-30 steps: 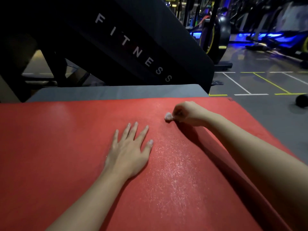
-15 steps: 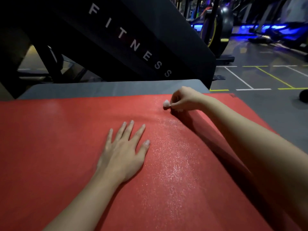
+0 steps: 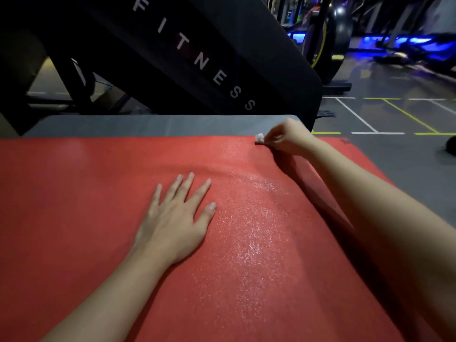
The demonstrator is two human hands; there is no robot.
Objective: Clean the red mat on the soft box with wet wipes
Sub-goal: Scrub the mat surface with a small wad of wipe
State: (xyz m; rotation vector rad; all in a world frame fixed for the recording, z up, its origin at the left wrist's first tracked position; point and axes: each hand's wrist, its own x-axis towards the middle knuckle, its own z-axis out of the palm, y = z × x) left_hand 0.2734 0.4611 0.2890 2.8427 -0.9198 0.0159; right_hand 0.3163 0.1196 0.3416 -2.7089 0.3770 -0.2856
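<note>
Reaching farther out than a second ago, the right hand [image 3: 286, 138] has carried its balled wet wipe [image 3: 259, 138] up to the far edge of the red mat [image 3: 74, 206], while the left hand [image 3: 176, 218] has kept its place. Nearest the camera, the left hand lies flat on the mat, fingers straight and spread, holding nothing and pinning the sheet. Just right of it a damp, glistening streak [image 3: 249, 243] runs away toward the right hand, whose curled fingers pinch the small white wad against the mat. Beyond that hand a strip of the grey soft box [image 3: 123, 125] shows, uncovered by the mat, and behind it slopes a black machine [image 3: 246, 45] lettered FITNESS. Wiping appears to be mid-course: the lane below the right hand looks wet, the stretch left of the left hand looks dry. A next stroke would likely call for drawing the wipe back or shifting it leftward, with the left hand bracing against wrinkles.
</note>
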